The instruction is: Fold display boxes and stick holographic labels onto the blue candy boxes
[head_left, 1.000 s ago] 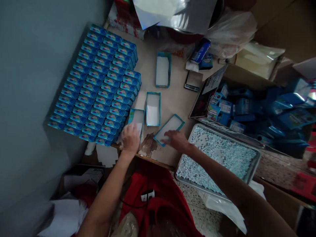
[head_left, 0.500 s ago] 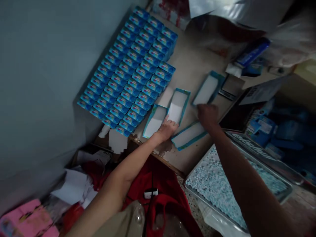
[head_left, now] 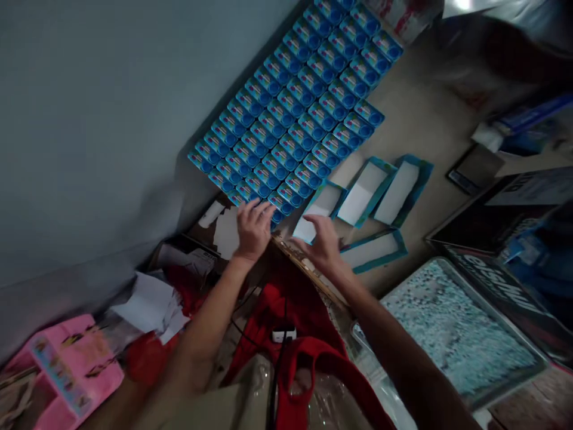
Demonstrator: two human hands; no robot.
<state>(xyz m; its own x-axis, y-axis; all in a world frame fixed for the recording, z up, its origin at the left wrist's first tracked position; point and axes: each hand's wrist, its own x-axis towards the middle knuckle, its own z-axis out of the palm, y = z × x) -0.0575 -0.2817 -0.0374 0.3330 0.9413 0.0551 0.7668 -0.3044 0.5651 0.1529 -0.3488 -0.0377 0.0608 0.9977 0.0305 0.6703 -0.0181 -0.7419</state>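
Rows of small blue packs [head_left: 286, 110] stand side by side in a tight block against the wall. At the near end of this block is my left hand [head_left: 254, 233], its fingers stretched over the closest packs. I cannot tell whether it touches them. My right hand [head_left: 324, 243] curves with thumb and fingers apart and nothing visible between them. Just beyond it lies an open blue-edged box [head_left: 331, 196] with a white inside, partly covered by the hand. Similar open boxes, a second [head_left: 364, 188], a third [head_left: 398, 188] and a fourth [head_left: 376, 249], lie to its right.
A clear-walled tray [head_left: 456, 322] of pale blue pellets sits at the lower right beside a dark printed carton [head_left: 496, 283]. Crumpled white paper [head_left: 145, 301] and a pink package [head_left: 78, 370] lie at the lower left. The table's worn edge [head_left: 308, 269] faces me.
My right hand has left the box on the right, now beside the others, and come left. My left hand has moved from the boxes to the packs. The view has shifted.
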